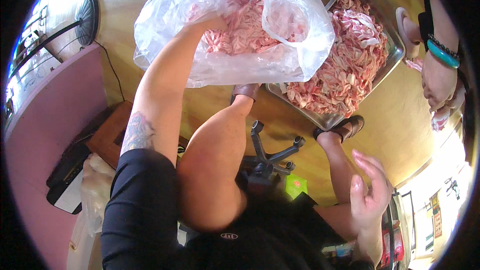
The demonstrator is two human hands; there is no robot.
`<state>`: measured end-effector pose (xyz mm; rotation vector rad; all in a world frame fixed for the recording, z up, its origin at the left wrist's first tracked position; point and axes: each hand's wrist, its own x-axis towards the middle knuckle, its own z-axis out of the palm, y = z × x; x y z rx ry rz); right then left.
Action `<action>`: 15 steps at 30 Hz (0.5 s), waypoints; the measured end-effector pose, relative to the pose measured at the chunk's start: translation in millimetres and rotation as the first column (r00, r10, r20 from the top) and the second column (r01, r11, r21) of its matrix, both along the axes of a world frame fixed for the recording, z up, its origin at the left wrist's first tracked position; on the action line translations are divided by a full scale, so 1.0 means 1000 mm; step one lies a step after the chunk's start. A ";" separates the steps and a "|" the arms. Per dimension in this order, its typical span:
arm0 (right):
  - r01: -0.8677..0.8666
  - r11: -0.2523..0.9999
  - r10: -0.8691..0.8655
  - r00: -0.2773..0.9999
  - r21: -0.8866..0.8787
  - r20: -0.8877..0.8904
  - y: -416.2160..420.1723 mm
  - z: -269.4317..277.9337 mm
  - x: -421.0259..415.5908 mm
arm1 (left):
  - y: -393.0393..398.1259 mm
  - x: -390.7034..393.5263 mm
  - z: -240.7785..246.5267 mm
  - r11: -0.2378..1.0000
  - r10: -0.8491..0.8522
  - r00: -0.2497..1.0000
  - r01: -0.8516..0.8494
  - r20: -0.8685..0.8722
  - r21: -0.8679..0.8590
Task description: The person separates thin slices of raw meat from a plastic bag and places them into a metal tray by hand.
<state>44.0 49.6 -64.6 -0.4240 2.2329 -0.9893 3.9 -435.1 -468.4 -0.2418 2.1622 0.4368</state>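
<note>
A large clear plastic bag (243,69) lies at the top, its mouth wide and sliced raw meat (249,26) heaped inside. My left hand (214,23) reaches into it at the meat's left side; its fingers are hidden, so I cannot tell whether they grip any. To the right of the bag, a metal tray (392,58) on the floor bears a big pile of sliced raw meat (345,67); the bag overlaps the tray's left part. Near my right thigh, my right hand (371,191) is raised with fingers apart and slightly curled, holding nothing.
At the right, another person's hands (440,84), one wrist with a turquoise bangle, hold a piece of meat (440,120). A wheeled chair base (264,155) stands between my legs. A fan base (86,18), a pink panel (56,120) and a brown box (110,135) are at the left.
</note>
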 end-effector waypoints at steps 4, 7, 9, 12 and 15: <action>0.157 0.986 -0.152 0.984 -0.050 0.095 -0.003 0.017 0.010 | 0.008 0.000 0.029 0.995 -0.096 0.988 0.096 -0.123 0.002; 0.278 0.959 -0.265 0.947 -0.053 0.181 -0.011 0.018 0.013 | 0.019 0.000 0.065 0.990 -0.143 0.973 0.144 -0.179 -0.004; 0.275 0.959 -0.260 0.949 -0.063 0.180 -0.008 0.013 0.016 | 0.026 -0.004 0.091 0.997 -0.079 0.992 0.076 -0.103 -0.031; 0.276 0.949 -0.242 0.947 -0.153 0.210 -0.001 0.003 0.016 | 0.019 0.006 0.118 0.992 0.089 0.985 -0.076 -0.145 0.099; 0.277 0.945 -0.243 0.951 -0.176 0.192 0.005 -0.002 0.017 | 0.006 0.036 0.134 0.907 0.346 0.909 -0.261 -0.232 0.330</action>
